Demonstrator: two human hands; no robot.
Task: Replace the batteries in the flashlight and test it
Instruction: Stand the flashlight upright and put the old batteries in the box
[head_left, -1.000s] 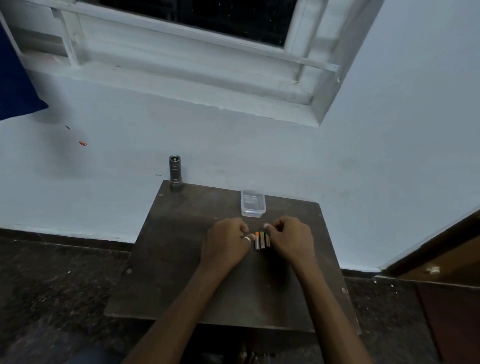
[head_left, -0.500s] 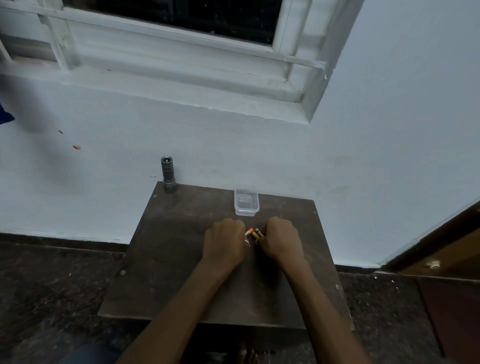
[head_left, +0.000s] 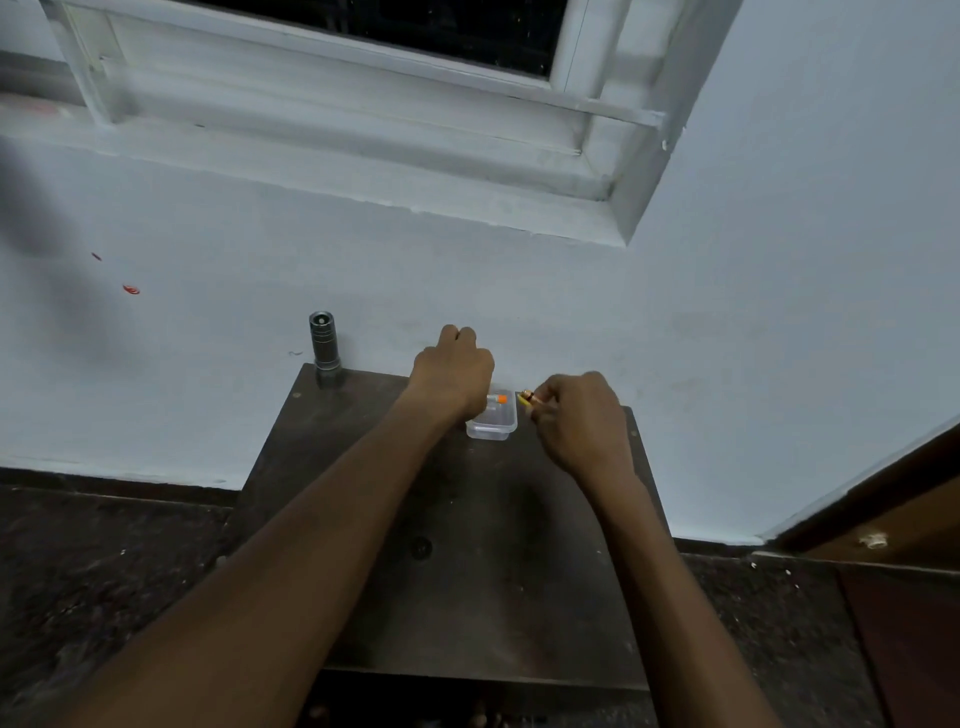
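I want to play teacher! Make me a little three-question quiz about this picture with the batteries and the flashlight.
1. True or false: the flashlight lies flat in the middle of the table.
2. Which hand is over the clear plastic box? A) left hand B) right hand C) neither
3. Fill in: the battery peeking out under the left hand has an ______ end.

Key:
1. False. It stands upright at the table's far left corner, by the wall.
2. A. The right hand is beside the box, its fingers pinching other batteries.
3. Orange.
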